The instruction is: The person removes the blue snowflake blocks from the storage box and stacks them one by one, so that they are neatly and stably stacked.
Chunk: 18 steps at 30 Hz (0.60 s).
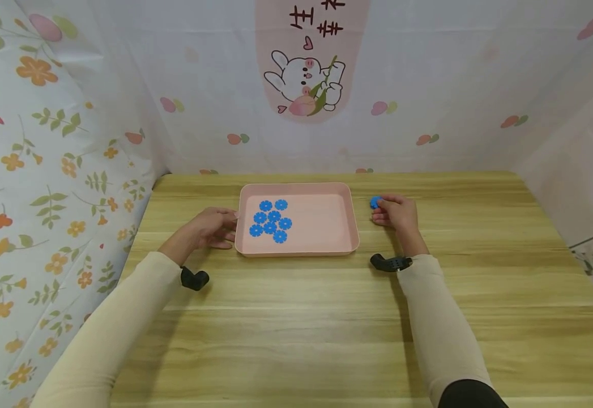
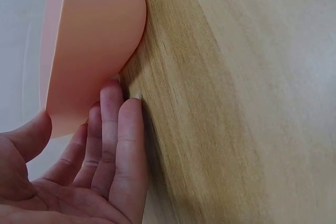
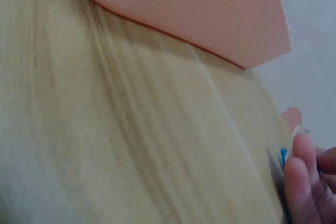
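Observation:
A shallow pink tray [image 1: 321, 226] lies on the wooden table, with several blue notched, flower-shaped discs [image 1: 280, 236] grouped in its left half. At the tray's left end is my left hand [image 1: 212, 226]. In the left wrist view its thumb [image 2: 37, 132] touches the rim, and the loosely extended fingers [image 2: 109, 124] rest against the outer wall. To the right of the tray, my right hand [image 1: 398, 214] pinches a blue disc [image 1: 375, 202] just above the table. Only a sliver of that disc [image 3: 284, 156] shows in the right wrist view.
The wooden table [image 1: 296, 328] runs beneath everything. Behind it hangs a white printed cloth [image 1: 199, 85], and a floral cloth [image 1: 56, 198] borders the left side. Black wrist cameras [image 1: 390, 263] sit on both wrists.

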Each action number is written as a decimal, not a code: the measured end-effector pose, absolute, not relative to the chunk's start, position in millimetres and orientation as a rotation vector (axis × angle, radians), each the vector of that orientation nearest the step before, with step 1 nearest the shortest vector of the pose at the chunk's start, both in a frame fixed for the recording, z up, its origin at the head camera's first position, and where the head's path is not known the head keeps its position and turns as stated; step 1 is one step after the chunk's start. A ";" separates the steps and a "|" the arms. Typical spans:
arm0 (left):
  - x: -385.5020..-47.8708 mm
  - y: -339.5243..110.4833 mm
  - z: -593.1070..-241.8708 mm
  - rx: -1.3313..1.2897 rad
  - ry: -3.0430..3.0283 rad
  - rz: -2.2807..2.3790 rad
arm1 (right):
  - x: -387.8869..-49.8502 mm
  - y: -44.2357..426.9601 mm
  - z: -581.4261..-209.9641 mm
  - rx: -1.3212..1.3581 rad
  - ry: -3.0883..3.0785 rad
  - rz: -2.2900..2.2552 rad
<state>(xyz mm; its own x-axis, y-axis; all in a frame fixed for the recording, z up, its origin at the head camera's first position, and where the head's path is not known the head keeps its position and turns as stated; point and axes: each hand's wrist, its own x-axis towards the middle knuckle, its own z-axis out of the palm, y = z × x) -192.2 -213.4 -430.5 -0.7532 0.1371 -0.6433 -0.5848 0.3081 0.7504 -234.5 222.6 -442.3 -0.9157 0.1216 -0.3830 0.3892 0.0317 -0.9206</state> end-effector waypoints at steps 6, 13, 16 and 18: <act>-193.4 -214.5 -430.4 -0.389 1.951 1.481 | -240.5 228.5 -459.3 0.549 2.130 -1.962; -194.0 -214.3 -431.4 -0.393 1.946 1.481 | -243.4 230.3 -469.7 0.546 2.214 -1.915; -193.5 -213.9 -431.2 -0.390 1.949 1.478 | -242.5 230.0 -469.6 0.538 2.239 -1.893; -193.1 -213.4 -430.9 -0.391 1.952 1.477 | -241.8 230.1 -468.9 0.531 2.248 -1.885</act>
<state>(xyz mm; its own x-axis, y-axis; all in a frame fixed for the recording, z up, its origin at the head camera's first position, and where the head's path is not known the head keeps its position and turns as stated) -193.1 -213.4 -430.9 -0.7435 0.1448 -0.6528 -0.5889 0.3207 0.7419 -241.8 230.1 -468.9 -0.9241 0.1660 -0.3443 0.3679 0.1425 -0.9189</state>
